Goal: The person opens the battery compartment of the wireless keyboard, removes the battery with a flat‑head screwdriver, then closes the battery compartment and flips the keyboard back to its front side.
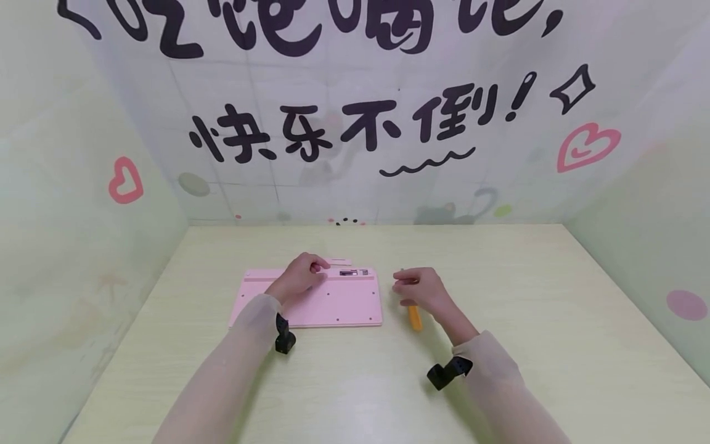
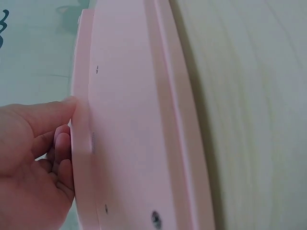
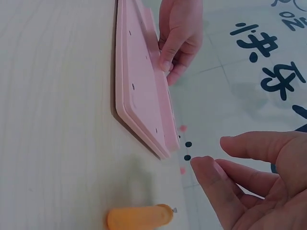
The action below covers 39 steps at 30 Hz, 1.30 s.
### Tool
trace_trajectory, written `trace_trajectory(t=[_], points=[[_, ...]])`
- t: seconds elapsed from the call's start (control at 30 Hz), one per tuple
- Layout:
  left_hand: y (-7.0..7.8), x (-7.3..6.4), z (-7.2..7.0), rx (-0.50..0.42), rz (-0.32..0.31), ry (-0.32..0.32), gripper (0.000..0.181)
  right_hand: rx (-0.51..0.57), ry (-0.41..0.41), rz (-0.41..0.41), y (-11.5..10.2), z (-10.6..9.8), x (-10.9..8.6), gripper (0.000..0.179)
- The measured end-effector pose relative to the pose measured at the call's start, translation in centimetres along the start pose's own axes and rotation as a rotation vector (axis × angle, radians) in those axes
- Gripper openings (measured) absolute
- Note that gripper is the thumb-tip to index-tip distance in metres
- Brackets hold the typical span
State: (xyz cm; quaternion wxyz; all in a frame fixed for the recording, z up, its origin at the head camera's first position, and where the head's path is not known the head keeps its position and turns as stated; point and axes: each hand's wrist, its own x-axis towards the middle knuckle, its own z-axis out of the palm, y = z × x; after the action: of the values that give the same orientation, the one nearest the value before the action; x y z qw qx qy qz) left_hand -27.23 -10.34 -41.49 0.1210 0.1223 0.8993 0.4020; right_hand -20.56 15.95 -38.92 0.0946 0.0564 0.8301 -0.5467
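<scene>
A pink keyboard (image 1: 349, 305) lies face down, its screw-dotted underside showing. Near its far edge is an uncovered battery compartment (image 1: 348, 272) with something silvery inside. My left hand (image 1: 299, 274) grips that far edge, thumb (image 2: 57, 115) on the raised strip and the other fingers curled at the back. To the keyboard's right, my right hand (image 1: 423, 288) hovers with thumb and forefinger apart and nothing between them. Below it lies a small orange-handled screwdriver (image 1: 415, 317), whose metal tip peeks out in the right wrist view; the hand partly covers it in the head view.
A thin pink strip (image 1: 339, 262), like a battery cover, lies just behind the keyboard. The pale wood-grain table (image 1: 333, 388) is bordered by a printed cloth wall (image 1: 310, 197) at the back and side walls left and right.
</scene>
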Motion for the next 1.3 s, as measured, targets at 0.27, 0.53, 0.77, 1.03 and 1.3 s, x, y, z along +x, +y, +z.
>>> trace_trajectory(t=[0.27, 0.53, 0.77, 1.03, 1.3], points=[[-0.3, 0.3, 0.3, -0.036, -0.008, -0.011, 0.022, 0.008, -0.008, -0.03, 0.9, -2.3, -0.5, 0.034], [-0.4, 0.3, 0.3, -0.042, -0.02, -0.016, 0.021, -0.018, -0.02, -0.03, 2.1, -3.7, -1.0, 0.034], [-0.5, 0.4, 0.2, -0.044, -0.027, -0.023, 0.022, -0.034, -0.01, 0.014, 3.2, -3.8, -1.0, 0.034], [-0.6, 0.3, 0.2, -0.043, -0.027, -0.022, 0.022, -0.041, -0.005, 0.055, 4.7, -3.0, -1.0, 0.036], [-0.4, 0.2, 0.0, -0.048, -0.038, -0.033, 0.023, -0.091, 0.024, 0.076, 5.0, -2.4, -1.0, 0.043]])
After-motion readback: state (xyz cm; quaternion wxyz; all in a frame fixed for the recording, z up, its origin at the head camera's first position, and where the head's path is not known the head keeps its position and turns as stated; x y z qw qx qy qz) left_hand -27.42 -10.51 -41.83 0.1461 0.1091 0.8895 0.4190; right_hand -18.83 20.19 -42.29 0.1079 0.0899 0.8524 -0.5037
